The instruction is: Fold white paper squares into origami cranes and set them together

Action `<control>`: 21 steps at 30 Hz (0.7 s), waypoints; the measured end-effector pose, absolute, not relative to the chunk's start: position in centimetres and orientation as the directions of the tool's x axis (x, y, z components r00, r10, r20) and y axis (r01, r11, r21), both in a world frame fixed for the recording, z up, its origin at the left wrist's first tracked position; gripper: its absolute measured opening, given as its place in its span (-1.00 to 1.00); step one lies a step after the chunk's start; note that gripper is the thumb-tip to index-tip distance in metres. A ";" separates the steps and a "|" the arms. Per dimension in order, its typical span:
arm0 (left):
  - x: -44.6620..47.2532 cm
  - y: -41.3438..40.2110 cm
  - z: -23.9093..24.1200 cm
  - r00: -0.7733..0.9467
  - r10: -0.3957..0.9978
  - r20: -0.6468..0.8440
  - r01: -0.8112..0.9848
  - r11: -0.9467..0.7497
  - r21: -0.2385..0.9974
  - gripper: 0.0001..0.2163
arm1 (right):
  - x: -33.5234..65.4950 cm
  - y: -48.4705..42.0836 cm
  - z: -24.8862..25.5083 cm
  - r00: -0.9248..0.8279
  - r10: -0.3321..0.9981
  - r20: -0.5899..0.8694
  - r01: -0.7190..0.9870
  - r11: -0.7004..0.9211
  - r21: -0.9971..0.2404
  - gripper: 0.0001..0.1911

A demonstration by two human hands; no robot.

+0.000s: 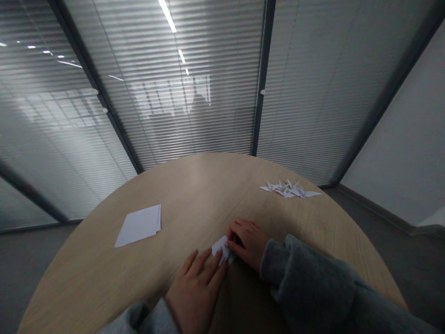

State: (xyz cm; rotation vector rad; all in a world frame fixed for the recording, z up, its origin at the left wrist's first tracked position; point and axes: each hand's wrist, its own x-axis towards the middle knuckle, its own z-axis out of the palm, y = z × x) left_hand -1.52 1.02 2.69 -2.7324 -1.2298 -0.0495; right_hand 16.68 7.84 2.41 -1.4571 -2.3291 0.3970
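Left hand (197,288) (splayed) and right hand (248,242) touch paper (219,244).

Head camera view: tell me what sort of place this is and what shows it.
Probably a small office or meeting room: a round-edged, wood-look table, tall panels of slatted blinds between dark frames, and bright strip-light reflections suggest it.

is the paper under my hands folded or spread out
Folded, it seems: the paper shows a small angular outline, smaller than the sheets at left.
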 end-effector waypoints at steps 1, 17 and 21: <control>-1.5 1.0 2.8 0.670 0.739 0.069 0.741 -0.660 -0.128 -0.61 | 16.7 7.8 2.4 -0.396 0.906 0.148 0.806 0.420 -0.418 -0.93; -1.6 1.5 -0.9 0.639 0.713 0.290 0.766 -0.623 -0.156 -0.69 | 16.3 7.3 3.1 -0.341 0.934 0.104 0.846 0.353 -0.399 -0.93; -1.6 1.6 -0.8 0.650 0.702 0.290 0.757 -0.633 -0.163 -0.69 | 16.3 7.4 3.2 -0.332 0.937 0.107 0.849 0.347 -0.398 -0.91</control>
